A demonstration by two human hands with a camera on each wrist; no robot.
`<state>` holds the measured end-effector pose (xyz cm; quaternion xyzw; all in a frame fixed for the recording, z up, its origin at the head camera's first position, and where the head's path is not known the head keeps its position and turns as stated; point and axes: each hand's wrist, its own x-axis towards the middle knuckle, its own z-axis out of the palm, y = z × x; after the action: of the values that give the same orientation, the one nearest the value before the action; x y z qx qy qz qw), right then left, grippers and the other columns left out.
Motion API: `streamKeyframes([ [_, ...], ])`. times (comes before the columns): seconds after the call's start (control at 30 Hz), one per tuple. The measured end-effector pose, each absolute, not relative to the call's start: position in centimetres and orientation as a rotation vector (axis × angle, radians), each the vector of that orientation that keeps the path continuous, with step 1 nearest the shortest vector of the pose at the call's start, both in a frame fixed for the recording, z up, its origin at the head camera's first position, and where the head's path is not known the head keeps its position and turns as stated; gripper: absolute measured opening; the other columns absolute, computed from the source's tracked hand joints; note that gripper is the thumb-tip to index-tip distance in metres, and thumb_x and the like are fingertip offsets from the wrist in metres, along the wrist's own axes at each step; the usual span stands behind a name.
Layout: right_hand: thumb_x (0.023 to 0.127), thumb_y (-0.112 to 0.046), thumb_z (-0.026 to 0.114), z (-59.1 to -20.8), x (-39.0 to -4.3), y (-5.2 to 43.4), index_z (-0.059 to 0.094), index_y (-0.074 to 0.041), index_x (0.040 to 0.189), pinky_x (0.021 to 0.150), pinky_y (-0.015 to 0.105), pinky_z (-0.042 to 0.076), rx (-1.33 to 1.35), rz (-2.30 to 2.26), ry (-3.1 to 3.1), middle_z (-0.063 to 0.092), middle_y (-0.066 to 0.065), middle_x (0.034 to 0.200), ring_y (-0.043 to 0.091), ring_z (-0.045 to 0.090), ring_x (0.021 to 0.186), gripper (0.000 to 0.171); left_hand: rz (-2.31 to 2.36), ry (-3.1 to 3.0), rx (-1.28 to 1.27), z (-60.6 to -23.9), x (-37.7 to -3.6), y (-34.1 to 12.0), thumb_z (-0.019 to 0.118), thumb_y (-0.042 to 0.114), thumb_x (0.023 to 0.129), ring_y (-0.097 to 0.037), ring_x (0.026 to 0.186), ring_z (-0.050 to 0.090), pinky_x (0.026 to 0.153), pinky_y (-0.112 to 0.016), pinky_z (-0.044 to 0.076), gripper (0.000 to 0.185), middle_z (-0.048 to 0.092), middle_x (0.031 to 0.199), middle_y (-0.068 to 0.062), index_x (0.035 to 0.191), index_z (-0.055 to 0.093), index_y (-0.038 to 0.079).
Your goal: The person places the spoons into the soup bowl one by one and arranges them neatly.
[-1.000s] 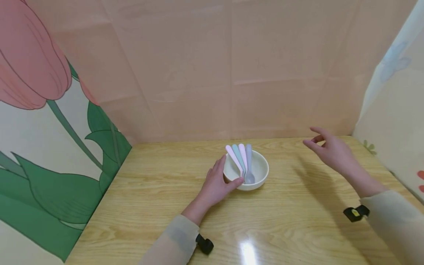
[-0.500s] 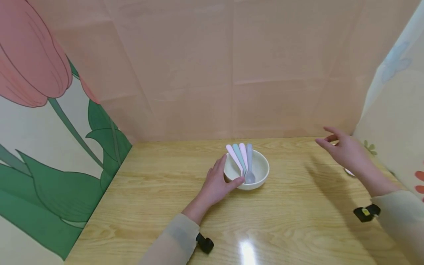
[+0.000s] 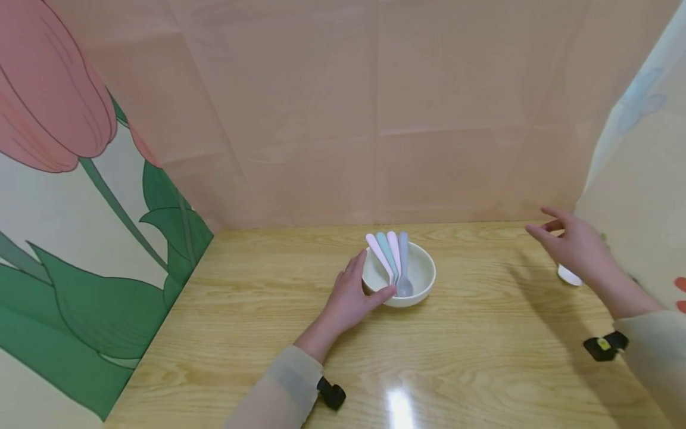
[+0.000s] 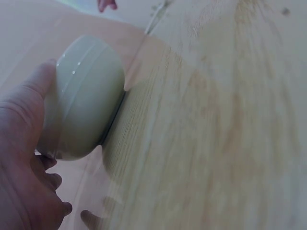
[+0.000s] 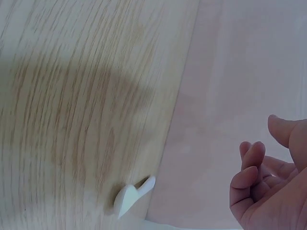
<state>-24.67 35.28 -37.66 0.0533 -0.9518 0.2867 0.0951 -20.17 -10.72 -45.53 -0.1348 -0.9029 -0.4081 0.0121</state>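
Left hand on the bowl, right hand over a white spoon.

Our left hand (image 3: 351,298) cups the bowl (image 3: 415,280) with four spoons (image 3: 390,256) mid-tabletop; our right hand (image 3: 576,247), fingers loosely spread, holding nothing, hovers above the white spoon (image 3: 569,275) near the tabletop's far right corner.

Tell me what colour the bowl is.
The bowl is white, perhaps slightly creamy; the head view shows it best.
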Motion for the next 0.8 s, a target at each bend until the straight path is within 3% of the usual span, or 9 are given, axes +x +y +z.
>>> streamKeyframes([
  [0.8, 0.115, -0.05, 0.054, -39.0, -25.1, 39.3, 0.029, 0.012, 0.166, 0.092, 0.076, 0.041, 0.045, 0.815, -2.831, 0.055, 0.049, 0.137, 0.067, 0.054, 0.119, 0.084, -1.272, -2.815, -0.421, -45.6, -20.1, -10.7, 0.075, 0.072, 0.095, -0.035, 0.161, 0.033, 0.127, -0.057, 0.033, 0.116, 0.029, 0.18, -0.007, 0.178, 0.018, 0.014],
])
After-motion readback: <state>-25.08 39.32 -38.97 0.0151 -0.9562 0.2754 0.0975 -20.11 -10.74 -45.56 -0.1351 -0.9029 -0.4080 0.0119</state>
